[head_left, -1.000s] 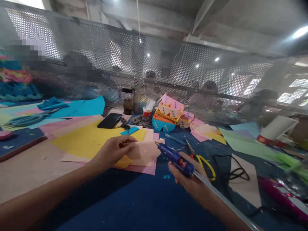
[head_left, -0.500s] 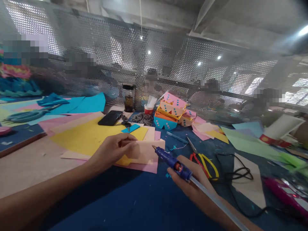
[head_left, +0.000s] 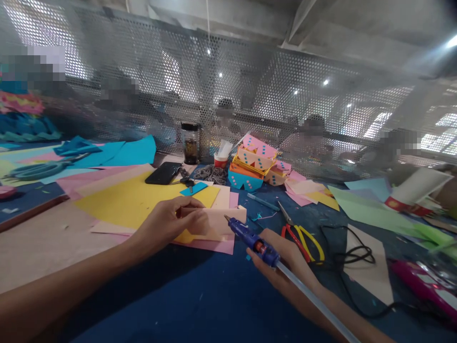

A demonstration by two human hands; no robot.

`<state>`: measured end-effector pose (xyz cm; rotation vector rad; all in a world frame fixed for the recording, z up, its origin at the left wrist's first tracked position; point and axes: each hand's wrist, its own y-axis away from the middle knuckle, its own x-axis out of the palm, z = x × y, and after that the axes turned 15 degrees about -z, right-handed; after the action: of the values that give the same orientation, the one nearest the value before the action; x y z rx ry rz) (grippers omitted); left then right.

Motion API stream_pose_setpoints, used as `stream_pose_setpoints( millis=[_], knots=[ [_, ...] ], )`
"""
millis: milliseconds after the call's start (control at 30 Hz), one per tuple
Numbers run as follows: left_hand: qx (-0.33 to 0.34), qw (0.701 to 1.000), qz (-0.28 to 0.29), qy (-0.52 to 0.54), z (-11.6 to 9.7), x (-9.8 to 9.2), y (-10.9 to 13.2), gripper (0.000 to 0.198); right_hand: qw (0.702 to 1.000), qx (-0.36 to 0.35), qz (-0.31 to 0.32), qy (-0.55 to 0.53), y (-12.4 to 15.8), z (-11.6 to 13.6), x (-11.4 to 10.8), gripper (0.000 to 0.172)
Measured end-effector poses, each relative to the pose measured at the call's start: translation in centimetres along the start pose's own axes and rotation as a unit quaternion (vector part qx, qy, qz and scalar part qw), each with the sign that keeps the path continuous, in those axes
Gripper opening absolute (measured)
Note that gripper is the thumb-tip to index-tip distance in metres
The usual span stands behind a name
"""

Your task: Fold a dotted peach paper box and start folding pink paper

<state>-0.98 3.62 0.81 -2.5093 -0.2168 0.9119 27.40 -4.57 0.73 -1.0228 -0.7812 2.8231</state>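
Note:
Between the thumb and fingers of my left hand (head_left: 173, 219) is a folded piece of peach paper (head_left: 221, 221), held up over the sheets. My right hand (head_left: 282, 257) is wrapped round a blue hot glue gun (head_left: 250, 238). A long clear glue stick (head_left: 314, 302) sticks out of its back end. The gun's nozzle points left, at the face of the peach paper; whether it touches cannot be told. Under the left hand lie yellow paper (head_left: 124, 200) and pink paper (head_left: 223, 247). Scissors (head_left: 302, 233) with red and yellow handles rest just beyond the right hand.
A black phone (head_left: 163, 173), keys (head_left: 188, 181), a lidded bottle (head_left: 190, 145) and a paper cup (head_left: 220, 160) stand or lie at the back. Beside them are stacked paper shapes (head_left: 253, 157). A black cord (head_left: 357, 257) and a magenta device (head_left: 424, 288) lie right. Behind rises a perforated screen (head_left: 264, 85).
The glue gun's nozzle has shifted very slightly left and up along the peach paper. My left hand keeps its hold on the paper, and the view has tilted a little.

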Motion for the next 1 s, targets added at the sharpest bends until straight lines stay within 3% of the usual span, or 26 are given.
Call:
stream_pose_setpoints(
  millis=[233,1000],
  knots=[
    [0.0,1.0,0.0,0.005,0.2,0.1,0.0,0.038,0.995,-0.094,-0.026,0.035,-0.2,-3.0,0.8,0.008],
    [0.01,1.0,0.002,-0.001,0.3,0.1,0.2,0.036,0.99,-0.109,-0.026,0.081,0.1,-3.7,0.9,0.005]
  ],
)
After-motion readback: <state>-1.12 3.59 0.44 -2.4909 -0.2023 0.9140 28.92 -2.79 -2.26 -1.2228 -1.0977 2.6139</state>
